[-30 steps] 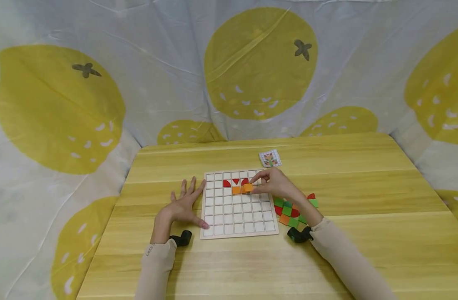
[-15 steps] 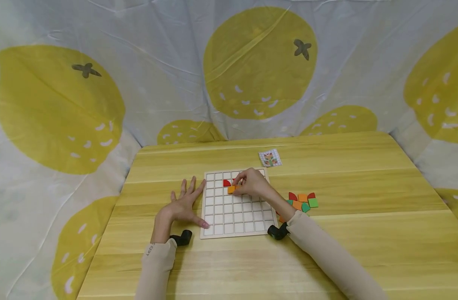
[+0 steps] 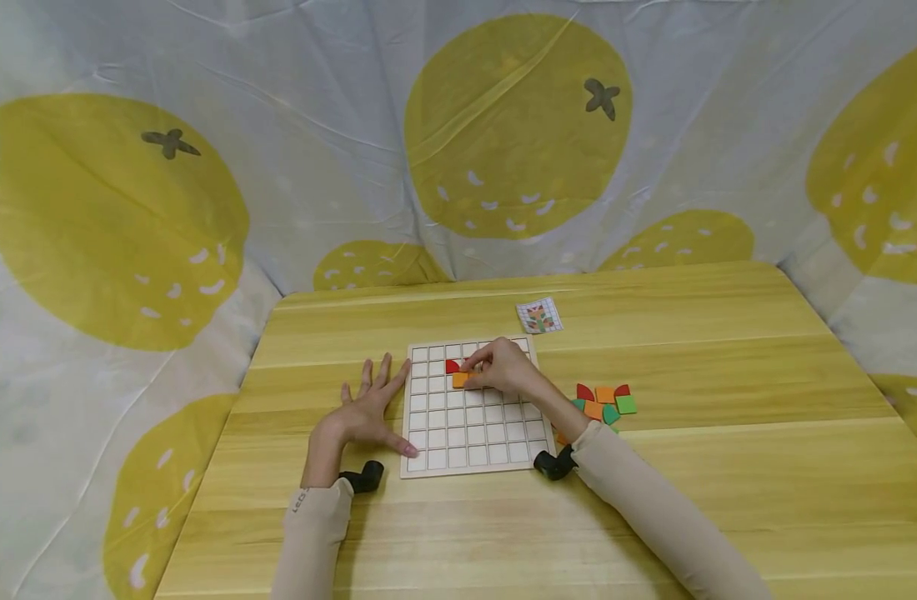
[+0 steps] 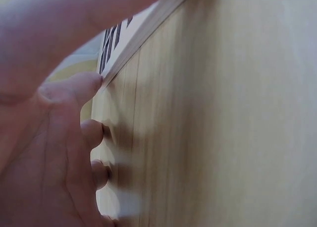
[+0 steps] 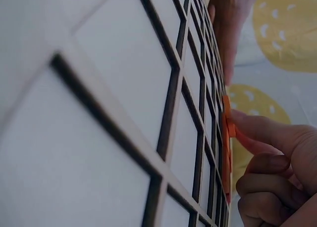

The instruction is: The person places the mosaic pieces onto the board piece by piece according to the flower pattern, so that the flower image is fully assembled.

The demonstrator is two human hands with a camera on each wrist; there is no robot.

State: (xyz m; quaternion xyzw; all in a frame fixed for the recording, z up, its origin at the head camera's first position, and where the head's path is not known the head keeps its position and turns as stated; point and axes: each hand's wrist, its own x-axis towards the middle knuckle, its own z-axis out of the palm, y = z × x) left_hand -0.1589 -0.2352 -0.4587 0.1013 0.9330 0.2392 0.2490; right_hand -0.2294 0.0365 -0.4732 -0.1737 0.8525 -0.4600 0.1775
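Observation:
A wooden grid board (image 3: 458, 437) lies on the table between both hands. My left hand (image 3: 364, 412) is spread at its left edge, thumb over the lower left corner and index fingertip at the upper side. In the left wrist view the other fingertips of the left hand (image 4: 44, 142) rest on the tabletop. Over the upper rows, my right hand (image 3: 509, 369) pinches an orange square tile (image 3: 458, 380) between thumb and index finger, right at a cell below a red quarter-circle tile (image 3: 452, 366). The right hand partly hides other tiles in those rows.
Loose red, orange and green tiles (image 3: 605, 395) lie right of the board, partly behind the right forearm. A small printed pattern card (image 3: 539, 316) lies beyond the board's upper right corner. A lemon-print cloth (image 3: 338, 167) hangs behind the wooden table (image 3: 729, 375).
My right hand has carried the orange square tile leftward across the board and down to the cell under the left red quarter-circle. My left hand has stayed in place.

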